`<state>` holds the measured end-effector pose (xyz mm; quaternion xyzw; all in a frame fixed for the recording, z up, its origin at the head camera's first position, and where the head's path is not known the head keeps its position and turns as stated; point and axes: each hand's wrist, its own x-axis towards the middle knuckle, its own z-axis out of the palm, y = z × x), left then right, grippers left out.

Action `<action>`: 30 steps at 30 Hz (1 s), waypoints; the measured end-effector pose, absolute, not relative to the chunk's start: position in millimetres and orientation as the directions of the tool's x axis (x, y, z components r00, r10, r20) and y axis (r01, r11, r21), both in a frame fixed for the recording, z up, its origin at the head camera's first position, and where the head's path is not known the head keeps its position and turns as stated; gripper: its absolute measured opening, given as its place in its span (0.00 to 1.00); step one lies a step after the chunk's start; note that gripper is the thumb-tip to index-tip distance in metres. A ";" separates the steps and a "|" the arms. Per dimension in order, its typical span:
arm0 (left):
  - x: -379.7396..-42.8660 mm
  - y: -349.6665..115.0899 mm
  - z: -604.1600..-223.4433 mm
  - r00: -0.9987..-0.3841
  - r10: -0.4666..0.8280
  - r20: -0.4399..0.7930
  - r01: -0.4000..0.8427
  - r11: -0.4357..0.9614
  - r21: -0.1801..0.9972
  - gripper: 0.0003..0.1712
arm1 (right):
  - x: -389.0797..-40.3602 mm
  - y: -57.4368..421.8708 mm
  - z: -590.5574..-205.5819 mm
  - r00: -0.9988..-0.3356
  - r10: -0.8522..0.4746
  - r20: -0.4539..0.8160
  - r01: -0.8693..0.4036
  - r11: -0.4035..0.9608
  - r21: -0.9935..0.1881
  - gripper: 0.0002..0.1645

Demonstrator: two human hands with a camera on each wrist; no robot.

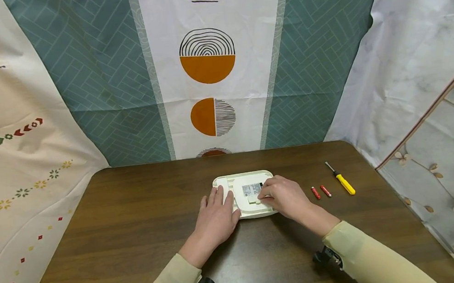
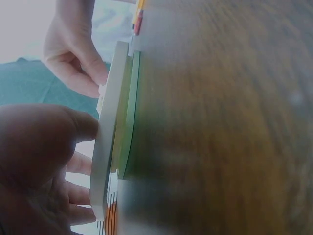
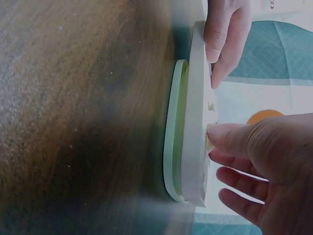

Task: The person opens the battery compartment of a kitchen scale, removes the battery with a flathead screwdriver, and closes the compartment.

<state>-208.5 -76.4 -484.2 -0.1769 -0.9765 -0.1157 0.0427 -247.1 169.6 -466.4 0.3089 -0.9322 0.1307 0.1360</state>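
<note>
A white device [image 1: 240,208] with rounded corners lies on the table with its labelled side up. A pale green base [image 3: 172,147] shows beneath it in the wrist views. My left hand [image 1: 217,216] rests on its left part, fingers spread and fairly straight, thumb at the near edge. Over the right part, my right hand [image 1: 284,195] pinches a small pale cover [image 3: 210,142] between thumb and index finger, close against the device. Its other fingers are bent loosely. Beside the cover is a grey printed label [image 1: 251,189].
Right of the device lie two red batteries, a left one [image 1: 316,193] and a right one [image 1: 325,191]. Farther right is a screwdriver [image 1: 344,183] with a yellow handle. The brown wooden table [image 1: 143,215] meets patterned cloth hangings [image 1: 209,69] at its back and sides.
</note>
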 end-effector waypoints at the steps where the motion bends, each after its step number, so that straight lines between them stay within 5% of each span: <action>1: -208.8 -76.6 -484.5 -0.933 0.336 0.126 0.356 0.910 0.211 0.35 | -247.1 169.3 -466.4 -0.771 -0.540 0.337 -0.612 0.774 -0.160 0.09; 30: -209.2 -77.3 -486.1 -0.938 0.331 0.104 0.346 0.912 0.222 0.35 | -249.8 166.9 -467.1 -0.791 -0.522 0.320 -0.591 0.787 -0.177 0.10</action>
